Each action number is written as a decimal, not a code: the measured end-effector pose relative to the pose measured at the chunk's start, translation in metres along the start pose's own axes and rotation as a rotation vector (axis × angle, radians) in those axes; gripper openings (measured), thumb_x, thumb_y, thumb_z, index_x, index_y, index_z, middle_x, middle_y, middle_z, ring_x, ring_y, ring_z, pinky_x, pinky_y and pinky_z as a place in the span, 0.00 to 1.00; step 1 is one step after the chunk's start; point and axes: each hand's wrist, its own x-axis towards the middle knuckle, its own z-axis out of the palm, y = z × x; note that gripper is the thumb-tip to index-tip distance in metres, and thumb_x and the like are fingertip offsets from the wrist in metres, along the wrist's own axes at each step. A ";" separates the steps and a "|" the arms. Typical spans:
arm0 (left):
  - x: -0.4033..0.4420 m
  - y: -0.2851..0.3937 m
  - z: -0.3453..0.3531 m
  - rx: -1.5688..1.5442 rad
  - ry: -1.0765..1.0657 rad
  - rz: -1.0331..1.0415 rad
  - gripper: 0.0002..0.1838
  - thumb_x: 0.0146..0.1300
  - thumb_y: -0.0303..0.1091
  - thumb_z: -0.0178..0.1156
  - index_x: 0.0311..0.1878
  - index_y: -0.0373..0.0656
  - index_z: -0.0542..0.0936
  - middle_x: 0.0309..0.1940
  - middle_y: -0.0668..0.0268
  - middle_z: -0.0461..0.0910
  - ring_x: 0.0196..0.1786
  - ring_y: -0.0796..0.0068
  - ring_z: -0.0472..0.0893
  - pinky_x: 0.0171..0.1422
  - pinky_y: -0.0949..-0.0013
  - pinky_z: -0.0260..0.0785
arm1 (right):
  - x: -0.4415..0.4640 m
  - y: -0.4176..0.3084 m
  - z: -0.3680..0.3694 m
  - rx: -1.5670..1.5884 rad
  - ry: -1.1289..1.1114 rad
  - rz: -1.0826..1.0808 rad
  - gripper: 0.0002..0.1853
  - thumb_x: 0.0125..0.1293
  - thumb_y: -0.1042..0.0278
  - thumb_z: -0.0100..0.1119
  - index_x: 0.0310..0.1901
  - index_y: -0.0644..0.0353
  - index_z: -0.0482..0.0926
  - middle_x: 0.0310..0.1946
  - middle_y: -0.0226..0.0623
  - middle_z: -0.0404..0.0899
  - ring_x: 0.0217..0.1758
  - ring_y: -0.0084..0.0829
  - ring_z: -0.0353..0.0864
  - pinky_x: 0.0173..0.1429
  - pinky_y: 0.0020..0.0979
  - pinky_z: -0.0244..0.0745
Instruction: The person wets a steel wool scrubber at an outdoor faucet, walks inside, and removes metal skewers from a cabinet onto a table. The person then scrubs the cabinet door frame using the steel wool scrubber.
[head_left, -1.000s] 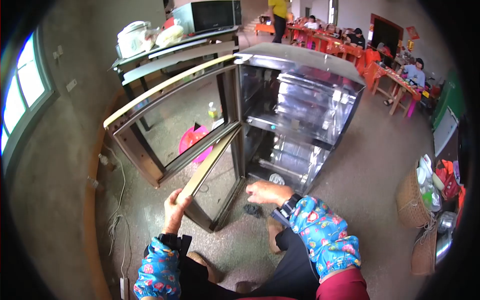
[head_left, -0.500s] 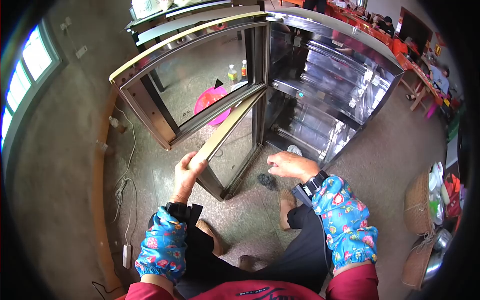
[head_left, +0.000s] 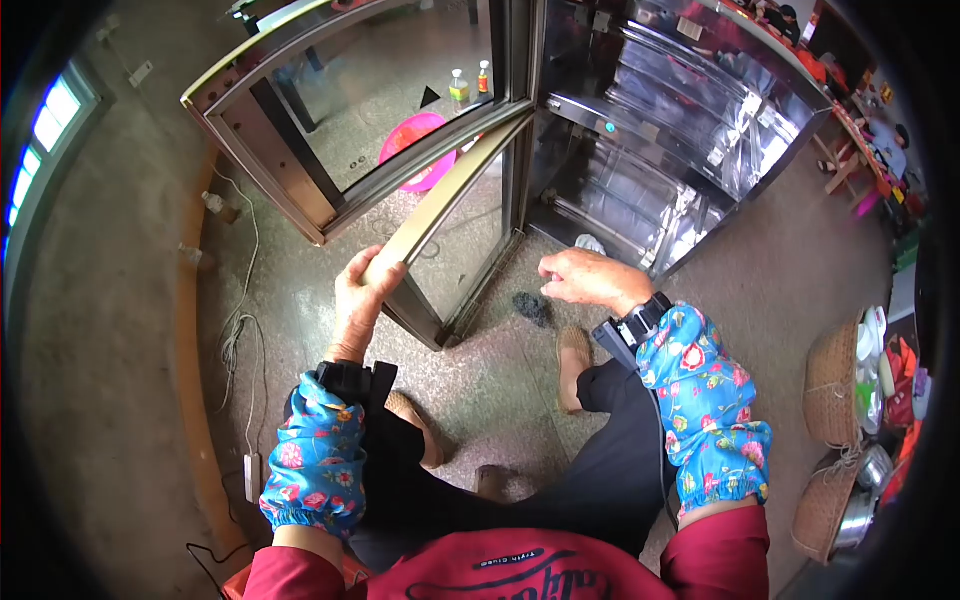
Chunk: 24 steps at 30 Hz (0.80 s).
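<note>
My left hand (head_left: 362,298) is closed round the pale top edge of the lower glass door (head_left: 440,210), near its free corner. This door stands swung out from a shiny metal cabinet (head_left: 690,130). Above it, the upper glass door (head_left: 370,110) is also open. My right hand (head_left: 596,280) hovers in front of the cabinet with its fingers curled in; whatever they may hold is hidden. Just beside its fingertips shows a dark, mesh-like clump (head_left: 532,308); I cannot tell whether it touches the hand or lies on the floor. A whitish crumpled piece (head_left: 590,243) lies by the cabinet's base.
Through the upper door's glass I see a pink basin (head_left: 395,150) and two bottles on the floor. Woven baskets (head_left: 832,385) with goods stand at the right. A white cable (head_left: 240,330) and power strip (head_left: 252,478) run along the left wall. People sit at tables far right.
The view has tilted downward, so the cabinet and doors sit higher in the picture. My left hand keeps its hold on the lower door, and my right hand stays curled near the dark clump.
</note>
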 end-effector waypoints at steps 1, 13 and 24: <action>0.000 -0.002 -0.001 0.004 -0.004 0.006 0.26 0.53 0.36 0.70 0.53 0.34 0.76 0.42 0.65 0.80 0.44 0.78 0.77 0.52 0.74 0.70 | 0.000 -0.001 0.000 -0.006 -0.004 0.006 0.14 0.56 0.61 0.57 0.36 0.66 0.76 0.31 0.52 0.78 0.40 0.51 0.78 0.44 0.45 0.71; 0.002 -0.004 -0.002 0.009 0.020 -0.044 0.28 0.52 0.35 0.71 0.56 0.34 0.75 0.45 0.62 0.80 0.47 0.74 0.78 0.56 0.72 0.69 | -0.001 0.006 0.005 -0.075 -0.005 -0.031 0.14 0.59 0.61 0.58 0.39 0.65 0.75 0.29 0.46 0.79 0.35 0.46 0.79 0.40 0.42 0.71; 0.001 -0.002 -0.003 0.080 -0.007 -0.010 0.25 0.54 0.36 0.68 0.53 0.35 0.76 0.41 0.65 0.80 0.43 0.76 0.78 0.53 0.73 0.68 | -0.005 0.017 0.006 -0.059 0.024 -0.045 0.16 0.60 0.59 0.58 0.40 0.65 0.75 0.30 0.47 0.79 0.36 0.48 0.79 0.40 0.42 0.72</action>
